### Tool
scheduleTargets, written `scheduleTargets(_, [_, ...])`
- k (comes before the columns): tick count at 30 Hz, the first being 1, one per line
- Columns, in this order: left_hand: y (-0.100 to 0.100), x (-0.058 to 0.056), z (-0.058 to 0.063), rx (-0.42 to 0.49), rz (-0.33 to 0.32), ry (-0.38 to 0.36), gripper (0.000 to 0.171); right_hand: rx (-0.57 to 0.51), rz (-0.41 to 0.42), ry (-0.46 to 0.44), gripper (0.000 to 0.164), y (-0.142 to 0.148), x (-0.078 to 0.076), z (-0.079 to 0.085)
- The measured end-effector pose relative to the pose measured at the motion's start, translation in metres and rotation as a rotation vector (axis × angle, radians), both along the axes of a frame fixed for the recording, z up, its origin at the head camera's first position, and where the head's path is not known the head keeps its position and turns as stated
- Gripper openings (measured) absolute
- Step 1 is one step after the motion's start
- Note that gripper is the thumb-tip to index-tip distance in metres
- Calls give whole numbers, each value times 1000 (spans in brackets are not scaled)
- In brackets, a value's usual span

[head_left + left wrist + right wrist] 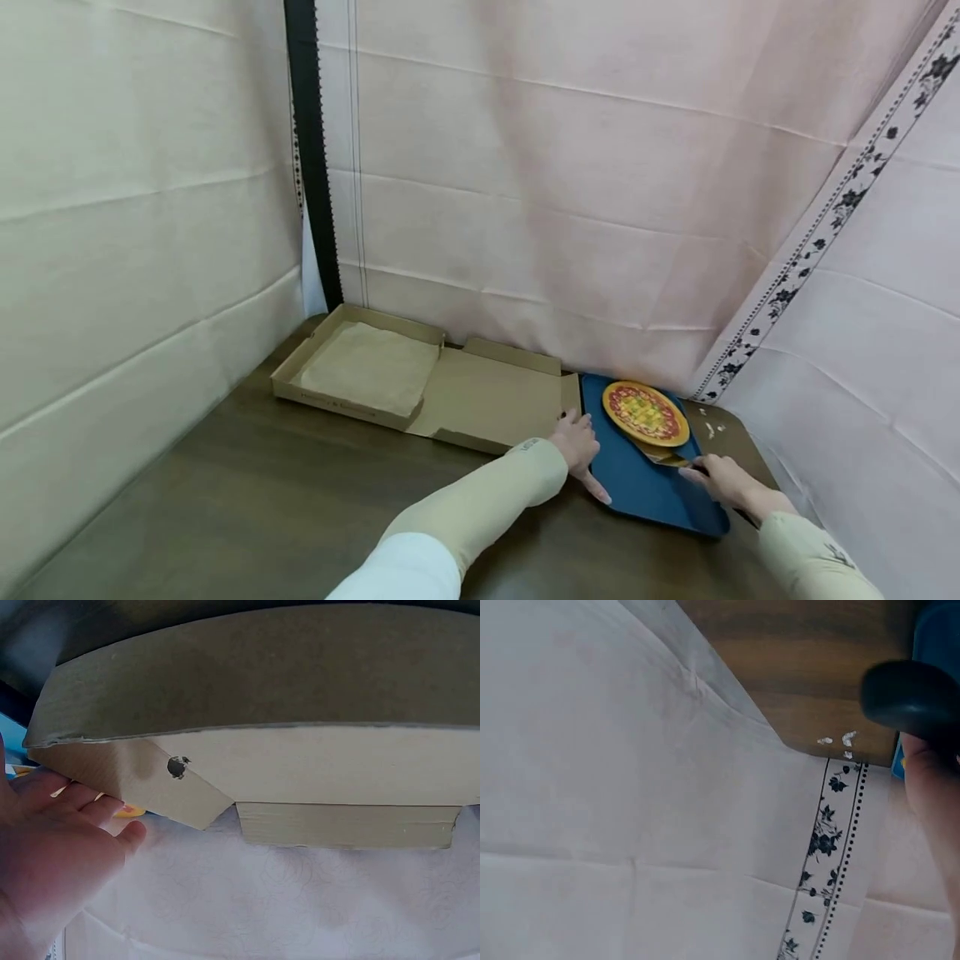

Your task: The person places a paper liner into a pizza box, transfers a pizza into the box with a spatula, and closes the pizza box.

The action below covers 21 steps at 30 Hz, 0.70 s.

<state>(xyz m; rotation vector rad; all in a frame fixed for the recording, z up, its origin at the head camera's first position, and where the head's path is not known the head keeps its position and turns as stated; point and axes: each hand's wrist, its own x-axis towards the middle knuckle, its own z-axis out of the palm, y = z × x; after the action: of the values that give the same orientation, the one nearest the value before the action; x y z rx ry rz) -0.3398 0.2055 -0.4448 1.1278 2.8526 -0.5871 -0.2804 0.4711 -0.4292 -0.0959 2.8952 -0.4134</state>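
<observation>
A round toy-like pizza [645, 410] with a yellow rim lies at the far end of a blue tray [637, 492]. My right hand [723, 479] grips the black handle [904, 697] of a pizza server [663, 457], whose gold-toned blade reaches beneath the pizza's near edge. At the tray's left edge my left hand [576, 446] rests with the thumb stretched along the rim. Its fingers are loosely extended beside the side flap [127, 776] of the cardboard box lid [498, 396]; whether they touch the flap I cannot tell.
The open pizza box [322, 400] stands left of the tray, its base lined with a pale sheet [371, 367]. Several white scraps [708, 427] lie on the brown table [315, 483] by the tray's right side. Pale cloth [562, 183] hangs behind and on both sides.
</observation>
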Motion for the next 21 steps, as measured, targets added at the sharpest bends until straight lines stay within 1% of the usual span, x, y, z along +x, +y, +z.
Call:
scheduleTargets(2, [2, 1, 0, -11, 14, 2, 102, -25, -2, 15, 31, 3, 3, -2])
scheduleTargets(4, [2, 1, 0, -17, 31, -1, 101, -37, 11, 25, 37, 5, 2, -2])
scheduleTargets(6, [0, 1, -1, -14, 39, -5, 101, -40, 6, 20, 44, 4, 0, -3])
scheduleTargets(10, [-4, 0, 0, 3, 39, -14, 99, 3, 26, 18, 57, 3, -5, -2])
scheduleTargets(11, [-5, 0, 1, 5, 40, -15, 99, 8, 19, 18, 60, 2, -6, -2])
scheduleTargets(13, [-7, 0, 2, 5, 44, -13, 98, 34, 37, 36, 63, 2, -7, -2])
scheduleTargets(17, [-5, 2, 3, -10, 56, -17, 98, 60, 10, 26, 72, 4, -6, -3])
scheduleTargets(21, [0, 6, 4, -23, 53, -22, 99, 89, -16, -1, 80, 9, 0, -5])
